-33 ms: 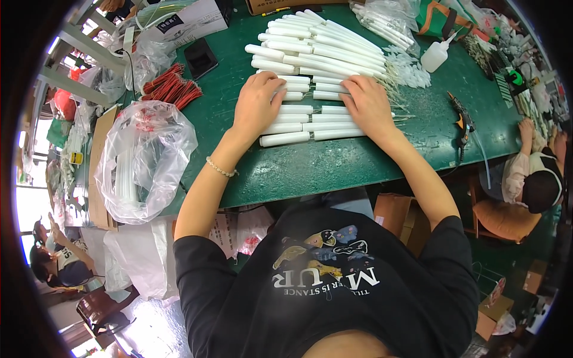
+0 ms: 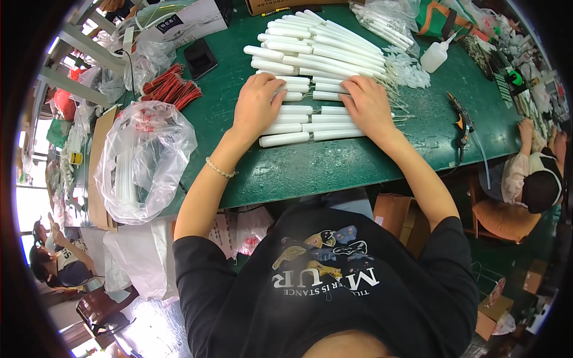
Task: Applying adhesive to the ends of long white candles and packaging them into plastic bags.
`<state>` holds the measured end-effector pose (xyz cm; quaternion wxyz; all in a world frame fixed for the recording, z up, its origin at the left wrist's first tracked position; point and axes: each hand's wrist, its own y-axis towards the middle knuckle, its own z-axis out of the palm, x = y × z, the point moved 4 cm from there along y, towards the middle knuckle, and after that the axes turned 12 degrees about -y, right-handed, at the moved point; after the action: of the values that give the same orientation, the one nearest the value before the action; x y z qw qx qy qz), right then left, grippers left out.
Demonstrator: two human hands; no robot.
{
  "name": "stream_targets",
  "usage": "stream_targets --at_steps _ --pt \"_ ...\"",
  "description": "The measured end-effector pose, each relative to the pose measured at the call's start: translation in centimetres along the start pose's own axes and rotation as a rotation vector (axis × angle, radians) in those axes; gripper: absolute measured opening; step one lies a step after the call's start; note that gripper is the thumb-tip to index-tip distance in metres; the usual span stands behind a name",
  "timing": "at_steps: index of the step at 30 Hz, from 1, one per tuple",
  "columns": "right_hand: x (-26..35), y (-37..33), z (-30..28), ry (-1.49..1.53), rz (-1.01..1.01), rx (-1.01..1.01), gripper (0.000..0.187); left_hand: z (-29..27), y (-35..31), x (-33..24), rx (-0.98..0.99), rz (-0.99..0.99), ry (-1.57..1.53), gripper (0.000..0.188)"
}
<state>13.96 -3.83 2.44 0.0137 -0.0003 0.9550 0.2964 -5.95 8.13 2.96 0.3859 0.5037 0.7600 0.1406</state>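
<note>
White tubes [image 2: 285,139] lie side by side in rows on the green table, each made of a left and a right length with a narrow gap or thin wire between. My left hand [image 2: 255,106] is bent over the left lengths, its fingers and thumb closed round a few of them. On the right lengths, my right hand [image 2: 371,108] rests the same way, thumb and fingertips gripping their ends. Beyond both hands, a fanned pile of white tubes [image 2: 334,52] spreads out, with thin pale wires [image 2: 394,89] trailing off its right side.
Left on the table [image 2: 262,179] are a plastic bag [image 2: 173,161], red wires [image 2: 170,86] and a black tray [image 2: 200,58]. Right are small translucent pieces [image 2: 409,67], a squeeze bottle [image 2: 434,56] and a glue gun [image 2: 461,122]. Another person [image 2: 537,179] sits at the right.
</note>
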Motion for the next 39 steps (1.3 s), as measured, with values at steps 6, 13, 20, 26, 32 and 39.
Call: stream_targets --at_steps 6,13,20,26,32,39 --pt "-0.3 0.1 0.7 0.052 0.061 0.059 0.017 0.4 0.0 0.3 0.083 -0.118 -0.074 0.018" --pt "0.1 -0.1 0.1 0.111 0.046 0.045 0.016 0.5 -0.8 0.1 0.139 -0.196 -0.170 0.018" --pt "0.3 1.0 -0.1 -0.035 0.015 -0.047 0.026 -0.3 0.6 1.5 -0.150 -0.100 0.160 0.030" --pt "0.1 1.9 0.4 -0.097 0.019 -0.047 0.017 -0.2 1.1 2.0 -0.109 -0.110 0.181 0.037" --pt "0.0 1.4 0.5 -0.077 0.007 -0.076 0.014 -0.7 1.3 1.8 0.043 -0.136 0.079 0.034" --pt "0.2 1.0 0.5 -0.074 0.020 -0.072 0.013 -1.0 1.3 0.6 0.131 -0.180 -0.030 0.027"
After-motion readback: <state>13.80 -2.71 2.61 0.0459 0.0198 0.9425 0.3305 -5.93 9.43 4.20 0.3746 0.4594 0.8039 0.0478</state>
